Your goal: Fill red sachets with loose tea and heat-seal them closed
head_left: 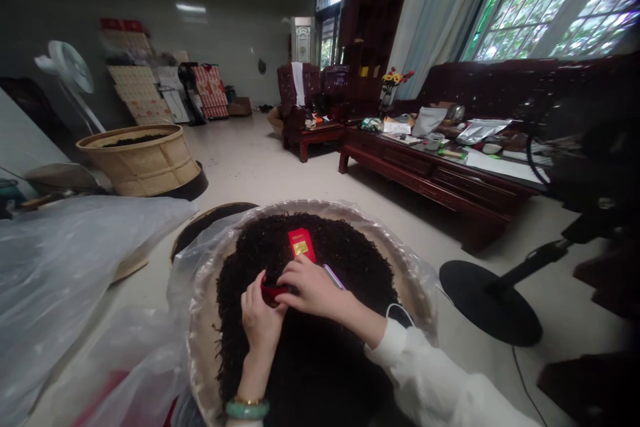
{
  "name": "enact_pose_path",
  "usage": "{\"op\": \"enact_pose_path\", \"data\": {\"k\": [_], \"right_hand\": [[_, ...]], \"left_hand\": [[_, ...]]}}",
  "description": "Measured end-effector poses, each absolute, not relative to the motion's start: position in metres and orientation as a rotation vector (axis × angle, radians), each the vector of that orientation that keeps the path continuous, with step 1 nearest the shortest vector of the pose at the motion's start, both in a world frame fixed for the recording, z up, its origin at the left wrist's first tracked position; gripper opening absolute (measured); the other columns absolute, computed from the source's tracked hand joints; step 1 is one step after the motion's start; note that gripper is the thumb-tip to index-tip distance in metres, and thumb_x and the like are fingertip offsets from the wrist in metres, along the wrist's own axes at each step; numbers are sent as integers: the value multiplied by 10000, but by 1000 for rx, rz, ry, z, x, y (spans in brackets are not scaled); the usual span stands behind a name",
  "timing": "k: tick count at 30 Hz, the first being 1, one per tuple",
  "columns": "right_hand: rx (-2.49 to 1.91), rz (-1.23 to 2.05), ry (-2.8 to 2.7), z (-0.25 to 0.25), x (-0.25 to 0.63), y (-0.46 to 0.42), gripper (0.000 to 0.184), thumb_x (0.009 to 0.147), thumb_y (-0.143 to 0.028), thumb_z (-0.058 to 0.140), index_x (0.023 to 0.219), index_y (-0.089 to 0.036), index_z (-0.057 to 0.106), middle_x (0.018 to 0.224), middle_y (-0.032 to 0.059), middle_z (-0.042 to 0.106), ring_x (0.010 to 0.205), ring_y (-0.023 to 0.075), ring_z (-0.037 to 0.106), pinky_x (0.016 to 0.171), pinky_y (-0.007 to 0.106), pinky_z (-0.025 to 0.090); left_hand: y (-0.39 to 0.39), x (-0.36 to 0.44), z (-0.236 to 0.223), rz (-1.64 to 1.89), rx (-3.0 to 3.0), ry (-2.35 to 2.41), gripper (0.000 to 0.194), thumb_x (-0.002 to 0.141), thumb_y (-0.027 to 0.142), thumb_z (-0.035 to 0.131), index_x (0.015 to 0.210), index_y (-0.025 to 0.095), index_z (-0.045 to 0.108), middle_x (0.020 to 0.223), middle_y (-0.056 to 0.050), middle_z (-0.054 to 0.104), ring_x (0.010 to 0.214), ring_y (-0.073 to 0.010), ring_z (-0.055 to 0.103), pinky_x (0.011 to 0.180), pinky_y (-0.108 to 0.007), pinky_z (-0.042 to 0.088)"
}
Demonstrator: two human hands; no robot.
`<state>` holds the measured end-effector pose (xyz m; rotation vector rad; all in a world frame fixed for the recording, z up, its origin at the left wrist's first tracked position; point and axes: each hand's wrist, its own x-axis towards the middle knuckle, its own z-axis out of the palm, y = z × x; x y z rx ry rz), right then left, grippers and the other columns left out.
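Observation:
My left hand (261, 317) wraps round a small dark-red packet (271, 293), held just above a heap of dark, twisted dried tea leaves (345, 240). Over the packet's top my right hand (311, 285) is bent with its fingers together; whatever is between them is hidden. Flat on the leaves just beyond the hands lies a bright red packet (301, 244) with a gold label. A slim purple-and-white edged object (333, 276) shows beside my right hand, partly covered by it. The leaves fill a round basket (200, 307) lined with clear plastic.
Clear plastic sheeting (65, 267) spreads at the left. Behind it stands another round bamboo basket (145, 167) of dark leaves. A black fan base (490, 303) is close on the right. Farther off, a low wooden table (430, 177) bears pouches and papers.

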<state>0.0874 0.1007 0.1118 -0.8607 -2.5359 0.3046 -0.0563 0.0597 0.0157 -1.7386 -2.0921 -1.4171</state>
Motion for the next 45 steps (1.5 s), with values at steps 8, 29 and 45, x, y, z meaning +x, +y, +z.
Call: {"op": "enact_pose_path", "data": {"k": [8, 29, 45], "right_hand": [[-958, 160, -2792, 100, 83, 106, 114, 900, -150, 547, 882, -136, 659, 861, 64, 641, 891, 186, 503, 743, 287, 364], [-747, 206, -2938, 118, 78, 102, 154, 886, -302, 611, 909, -159, 664, 863, 57, 659, 849, 172, 586, 702, 252, 373], [-681, 201, -2978, 130, 81, 101, 89, 805, -264, 690, 833, -183, 666, 768, 21, 644, 873, 187, 547, 1023, 401, 257]], "left_hand": [[54, -73, 34, -1420, -2272, -1973, 535, 785, 321, 572, 1297, 230, 448, 1135, -75, 591, 930, -186, 580, 776, -315, 521], [55, -118, 110, -432, -2924, -1688, 258, 918, 317, 430, 815, 214, 643, 775, 3, 584, 708, -107, 550, 631, -209, 357], [53, -113, 125, -254, -2738, -1721, 147, 837, 159, 476, 870, 232, 600, 877, -9, 621, 770, -158, 613, 646, -244, 419]]}}
